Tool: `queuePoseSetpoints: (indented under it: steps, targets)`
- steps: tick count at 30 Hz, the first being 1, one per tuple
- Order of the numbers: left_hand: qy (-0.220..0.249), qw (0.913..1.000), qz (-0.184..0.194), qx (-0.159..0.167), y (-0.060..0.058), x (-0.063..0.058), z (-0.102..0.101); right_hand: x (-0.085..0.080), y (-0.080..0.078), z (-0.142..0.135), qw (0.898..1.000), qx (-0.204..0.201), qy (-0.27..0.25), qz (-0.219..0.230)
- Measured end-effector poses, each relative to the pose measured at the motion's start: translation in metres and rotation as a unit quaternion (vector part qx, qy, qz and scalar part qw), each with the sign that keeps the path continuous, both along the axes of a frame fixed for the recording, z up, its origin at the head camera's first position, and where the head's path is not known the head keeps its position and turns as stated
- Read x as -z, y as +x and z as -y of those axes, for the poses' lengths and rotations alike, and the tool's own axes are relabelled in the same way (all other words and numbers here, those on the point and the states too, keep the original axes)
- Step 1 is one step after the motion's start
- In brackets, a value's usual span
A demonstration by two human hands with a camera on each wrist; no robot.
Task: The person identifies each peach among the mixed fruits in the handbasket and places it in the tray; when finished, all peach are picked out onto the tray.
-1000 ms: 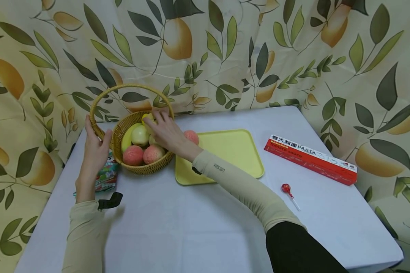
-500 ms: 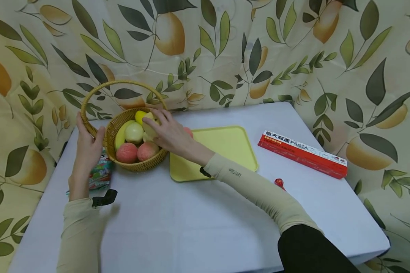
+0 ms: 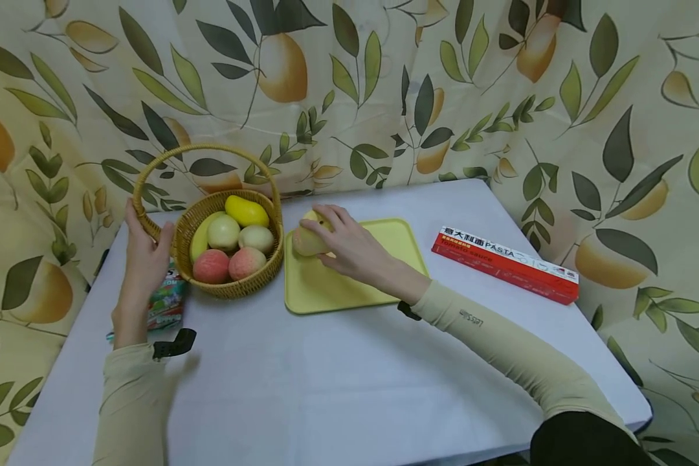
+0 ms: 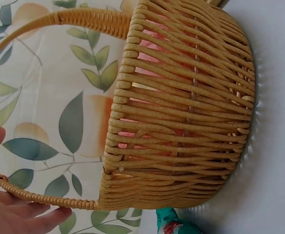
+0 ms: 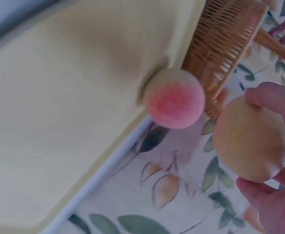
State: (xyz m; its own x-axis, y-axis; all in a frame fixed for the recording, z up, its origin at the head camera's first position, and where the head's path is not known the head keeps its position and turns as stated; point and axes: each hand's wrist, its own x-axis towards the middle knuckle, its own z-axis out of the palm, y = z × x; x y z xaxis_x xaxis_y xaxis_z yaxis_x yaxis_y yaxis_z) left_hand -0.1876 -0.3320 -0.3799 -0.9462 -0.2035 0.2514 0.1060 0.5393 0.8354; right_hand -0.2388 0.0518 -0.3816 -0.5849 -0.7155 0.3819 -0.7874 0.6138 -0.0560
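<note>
My right hand (image 3: 358,255) grips a pale yellow round fruit (image 5: 252,139) between thumb and fingers, over the left end of a yellow tray (image 3: 338,292). Close beside it in the right wrist view, a pink-and-cream peach (image 5: 175,100) sits at the tray's edge. Left of the tray stands a wicker basket (image 3: 239,289) with a banana (image 3: 199,238), a lemon-yellow fruit (image 3: 246,211), pale green fruits (image 3: 223,232) and two peaches (image 3: 211,266). My left hand (image 3: 142,255) rests its extended fingers against the left foot of the basket handle (image 3: 206,148), thumb apart.
A colourful snack packet (image 3: 167,301) lies partly hidden behind my left wrist. At the right of the white-covered table (image 3: 303,388) is a red pasta box (image 3: 503,265). Patterned cloth (image 3: 373,97) hangs right behind the table.
My right hand has lifted the pale yellow fruit out of the basket and moved right, over the tray. My left hand has stayed at the handle. The lollipop has passed from sight behind the right sleeve.
</note>
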Motion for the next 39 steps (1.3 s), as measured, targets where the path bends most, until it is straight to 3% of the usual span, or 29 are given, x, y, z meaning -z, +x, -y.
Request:
queuePoseSetpoints:
  steps: [6,14,26,39]
  targets:
    - [0.006,1.0000,0.002,0.004,-0.001,0.001,-0.003,0.016,-0.009,-0.034,0.998,0.041,-0.018,0.044]
    - [-0.001,0.9999,0.014,0.003,0.002,0.001,0.000,0.035,-0.032,-0.042,0.993,0.079,-0.027,0.086]
    - [0.000,1.0000,0.003,0.003,0.001,-0.001,-0.004,0.048,-0.049,-0.036,0.990,0.075,-0.011,0.122]
    - [-0.001,1.0000,0.002,0.004,0.000,0.000,-0.001,0.059,-0.054,-0.036,0.990,0.075,0.002,0.116]
